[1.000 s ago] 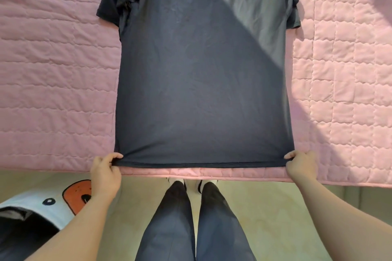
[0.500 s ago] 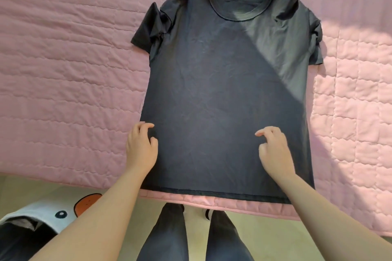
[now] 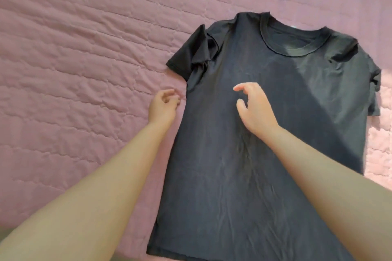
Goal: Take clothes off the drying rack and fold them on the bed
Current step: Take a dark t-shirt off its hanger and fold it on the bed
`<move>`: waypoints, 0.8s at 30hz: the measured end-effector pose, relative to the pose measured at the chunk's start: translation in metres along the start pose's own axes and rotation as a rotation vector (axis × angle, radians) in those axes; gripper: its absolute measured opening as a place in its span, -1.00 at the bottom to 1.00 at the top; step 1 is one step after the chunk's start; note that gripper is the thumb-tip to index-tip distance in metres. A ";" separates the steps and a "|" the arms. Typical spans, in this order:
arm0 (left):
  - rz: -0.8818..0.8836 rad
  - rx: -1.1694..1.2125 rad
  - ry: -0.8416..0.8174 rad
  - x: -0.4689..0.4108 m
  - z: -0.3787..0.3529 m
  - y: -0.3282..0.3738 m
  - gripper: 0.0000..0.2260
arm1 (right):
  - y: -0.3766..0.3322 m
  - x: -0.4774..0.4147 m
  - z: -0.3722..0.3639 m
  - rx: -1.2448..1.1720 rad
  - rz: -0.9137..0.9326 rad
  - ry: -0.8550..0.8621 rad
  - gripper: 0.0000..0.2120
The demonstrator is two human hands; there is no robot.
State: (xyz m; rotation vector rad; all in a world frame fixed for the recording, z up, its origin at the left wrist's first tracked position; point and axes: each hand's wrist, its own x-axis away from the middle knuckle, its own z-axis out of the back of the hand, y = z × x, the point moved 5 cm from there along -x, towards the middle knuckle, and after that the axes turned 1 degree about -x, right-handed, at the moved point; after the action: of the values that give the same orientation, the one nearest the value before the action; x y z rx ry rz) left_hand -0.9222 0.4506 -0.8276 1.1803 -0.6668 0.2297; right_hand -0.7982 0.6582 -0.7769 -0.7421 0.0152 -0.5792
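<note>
Looking at the black T-shirt (image 3: pixel 244 176), we see it spread flat on the pink quilt (image 3: pixel 74 59), with the collar (image 3: pixel 297 51) away from us and the hem toward us. Our left hand (image 3: pixel 164 105) is just beside the T-shirt's left edge, a little below the sleeve (image 3: pixel 182 59). Its fingers are loosely curled and hold nothing. Our right hand (image 3: pixel 253 108) is over the chest of the T-shirt, below the collar, half open with thumb and forefinger apart, and it also holds nothing. Whether it touches the cloth we cannot tell. We judge that the folding is not yet begun, so the risks are ahead. The left sleeve is bunched over itself, and the 2nd sleeve (image 3: pixel 375 76), at the T-shirt's far right side, is crumpled too. If we fold the sides in without smoothing them, these lumps will probably be pressed inside and the fold will be uneven. Soft creases run down the middle of the T-shirt, and a quick pull by only 1 hand could drag the whole cloth sideways.
</note>
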 end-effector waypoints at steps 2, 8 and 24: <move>0.094 0.210 0.002 -0.018 -0.009 0.012 -0.75 | -0.013 -0.033 0.004 -0.028 -0.013 0.012 -0.68; 0.132 0.255 -0.099 -0.067 -0.019 0.036 -0.66 | -0.043 -0.101 0.005 0.000 0.006 0.020 -0.62; -0.289 -0.249 0.160 -0.112 0.069 0.104 -0.94 | -0.099 -0.189 -0.024 0.425 0.117 -0.133 -0.71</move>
State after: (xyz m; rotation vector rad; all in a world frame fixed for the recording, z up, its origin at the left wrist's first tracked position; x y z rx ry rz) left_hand -1.0872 0.4469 -0.7985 0.9928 -0.3660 -0.0040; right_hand -1.0114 0.6798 -0.7665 -0.3614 -0.1815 -0.4015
